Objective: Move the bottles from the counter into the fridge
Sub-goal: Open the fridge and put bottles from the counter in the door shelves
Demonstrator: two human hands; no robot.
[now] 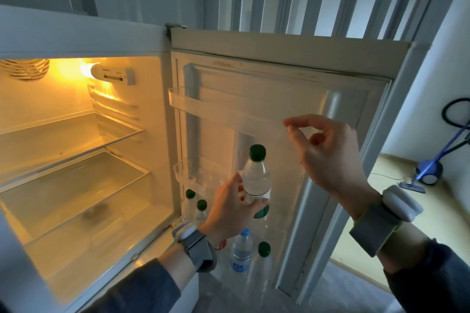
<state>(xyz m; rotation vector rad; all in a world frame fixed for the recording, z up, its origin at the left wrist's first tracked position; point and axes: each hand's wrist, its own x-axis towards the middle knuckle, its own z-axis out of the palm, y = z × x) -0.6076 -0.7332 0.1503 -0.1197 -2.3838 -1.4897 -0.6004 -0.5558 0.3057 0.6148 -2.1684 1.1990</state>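
Observation:
The fridge door (284, 79) stands wide open. My left hand (229, 208) grips a clear bottle with a dark green cap and green label (255, 175), held upright in front of the door's inner side. My right hand (328, 152) hovers higher, near the top door shelf (203, 104), with fingers loosely curled and nothing in them. In the lowest door shelf stand several bottles: two green-capped ones at the left (190, 201), a blue-capped one (241, 249), another green-capped one (263, 259), and a red-capped one (220, 244) mostly hidden by my left wrist.
The lit fridge interior (76, 160) has bare glass shelves. A small clear middle door shelf (188, 175) sits left of the held bottle. At the right, a blue device (429, 170) with a cable rests on a pale surface.

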